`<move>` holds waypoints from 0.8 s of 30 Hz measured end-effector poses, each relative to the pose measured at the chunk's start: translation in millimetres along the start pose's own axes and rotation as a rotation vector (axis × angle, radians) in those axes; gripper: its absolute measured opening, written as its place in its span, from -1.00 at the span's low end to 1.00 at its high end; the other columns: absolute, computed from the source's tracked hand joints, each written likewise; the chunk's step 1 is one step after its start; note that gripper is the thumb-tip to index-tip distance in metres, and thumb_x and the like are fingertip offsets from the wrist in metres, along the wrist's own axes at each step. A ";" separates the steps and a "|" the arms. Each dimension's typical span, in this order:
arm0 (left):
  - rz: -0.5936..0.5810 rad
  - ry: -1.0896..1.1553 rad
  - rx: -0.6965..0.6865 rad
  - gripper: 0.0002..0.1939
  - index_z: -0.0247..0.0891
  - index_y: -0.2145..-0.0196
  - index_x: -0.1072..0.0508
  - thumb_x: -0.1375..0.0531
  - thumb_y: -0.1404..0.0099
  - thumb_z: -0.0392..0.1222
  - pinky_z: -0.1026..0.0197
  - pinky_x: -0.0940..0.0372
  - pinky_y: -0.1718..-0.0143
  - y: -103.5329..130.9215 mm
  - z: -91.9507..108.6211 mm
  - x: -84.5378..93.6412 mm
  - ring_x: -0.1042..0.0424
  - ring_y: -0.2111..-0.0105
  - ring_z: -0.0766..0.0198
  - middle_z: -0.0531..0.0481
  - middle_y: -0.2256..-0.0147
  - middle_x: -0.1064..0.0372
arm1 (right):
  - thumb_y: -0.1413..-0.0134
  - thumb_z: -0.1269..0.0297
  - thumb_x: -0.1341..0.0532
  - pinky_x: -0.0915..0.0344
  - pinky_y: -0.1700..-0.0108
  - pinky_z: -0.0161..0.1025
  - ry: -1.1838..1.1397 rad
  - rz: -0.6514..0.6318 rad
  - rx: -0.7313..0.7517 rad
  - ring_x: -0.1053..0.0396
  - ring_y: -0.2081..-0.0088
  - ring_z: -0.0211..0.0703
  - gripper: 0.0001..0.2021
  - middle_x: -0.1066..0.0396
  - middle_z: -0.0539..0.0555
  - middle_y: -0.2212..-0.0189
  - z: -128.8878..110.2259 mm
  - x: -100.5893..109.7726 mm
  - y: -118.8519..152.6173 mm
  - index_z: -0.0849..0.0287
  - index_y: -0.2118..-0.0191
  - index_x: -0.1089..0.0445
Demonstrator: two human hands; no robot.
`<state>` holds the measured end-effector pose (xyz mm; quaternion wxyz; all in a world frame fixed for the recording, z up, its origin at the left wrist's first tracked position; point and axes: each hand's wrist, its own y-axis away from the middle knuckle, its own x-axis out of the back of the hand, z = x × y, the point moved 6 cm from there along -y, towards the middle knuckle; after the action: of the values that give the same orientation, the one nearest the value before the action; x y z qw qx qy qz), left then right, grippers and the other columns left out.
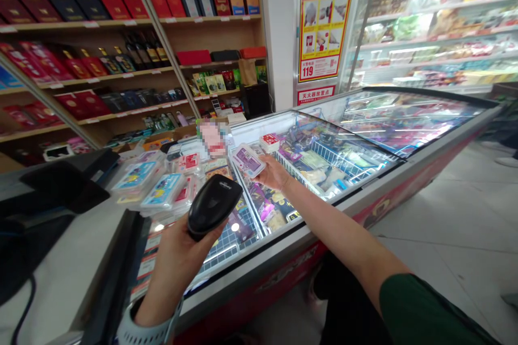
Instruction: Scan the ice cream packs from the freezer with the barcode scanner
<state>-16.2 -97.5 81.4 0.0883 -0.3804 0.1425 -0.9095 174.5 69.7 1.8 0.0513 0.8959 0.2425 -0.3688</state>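
While the left hand (182, 250) grips a black scanner, the right hand (275, 173) holds a labelled pack

Nearest to us, a pale, perforated watch strap (146, 325) circles the left wrist. We observe the left hand closed around the scanner (214, 205), whose casing is smooth, rounded and glossy. At the right side, a dark green sleeve (421, 302) ends above a bare forearm.

The right hand is partly closed, its fingers on the near right edge of the labelled pack (246, 161). We find this pack flat and shallow, with rounded corners and a purple-and-white face, held tilted above the chest freezer (388, 186). Left of it, beyond the scanner, clear plastic packs (162, 190) lie heaped, with blue, yellow and red labels and shiny, creased surfaces.

Just beyond the right hand we note a small red-and-white box (270, 143). Under the freezer's glass, bagged goods (315, 159) lie among wire baskets; the gloss obscures some of them.

Farther back, wooden shelves (210, 20) carry upright rectangular cartons and dark glass bottles. Beside them, a flat red-and-yellow poster (327, 16) hangs on the pillar. The packaged goods (437, 27) on the far right shelves are too blurred for us to identify.
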 end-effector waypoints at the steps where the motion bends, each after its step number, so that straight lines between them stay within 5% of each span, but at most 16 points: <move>1: 0.002 -0.005 0.001 -0.61 -0.30 0.45 -0.51 -0.29 -0.04 0.13 0.29 -0.28 0.52 0.3 0.7 0.2 -0.41 0.53 0.22 0.02 0.57 -0.46 | -0.21 0.18 -0.05 -0.37 0.43 -0.29 0.008 0.007 0.001 -0.48 0.37 -0.12 -0.72 -0.53 0.09 0.40 0.2 0.5 0.1 0.19 0.06 -0.34; 18: 0.001 -0.035 -0.008 -0.60 -0.31 0.43 -0.52 -0.27 -0.06 0.15 0.28 -0.29 0.51 1.2 -0.8 -3.6 -0.44 0.50 0.20 0.02 0.55 -0.47 | -0.14 0.14 -0.12 -0.36 0.41 -0.30 0.025 0.000 -0.010 -0.48 0.41 -0.14 -0.73 -0.54 0.08 0.40 0.4 -3.5 3.2 0.19 0.13 -0.38; 21: 0.000 -0.022 0.002 -0.58 -0.31 0.42 -0.52 -0.28 -0.05 0.16 0.29 -0.28 0.53 2.4 -3.6 -1.5 -0.43 0.51 0.21 0.03 0.56 -0.46 | -0.08 0.08 -0.18 -0.37 0.37 -0.29 0.132 0.079 0.031 -0.47 0.38 -0.13 -0.70 -0.53 0.08 0.40 -1.0 4.9 0.0 0.17 0.16 -0.39; 24: 0.014 -0.017 0.016 -0.56 -0.30 0.39 -0.53 -0.29 -0.03 0.19 0.27 -0.29 0.50 3.0 -10.6 2.9 -0.44 0.48 0.18 0.01 0.53 -0.48 | -0.03 0.00 -0.21 -0.39 0.24 -0.21 0.452 0.301 0.197 -0.46 0.29 -0.11 -0.64 -0.51 0.06 0.34 -21.1 22.2 -5.2 0.13 0.14 -0.42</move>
<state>-25.7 -99.1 75.2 0.0992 -0.3864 0.1370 -0.9067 199.0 88.7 2.3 -0.0372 0.9819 0.0752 -0.1699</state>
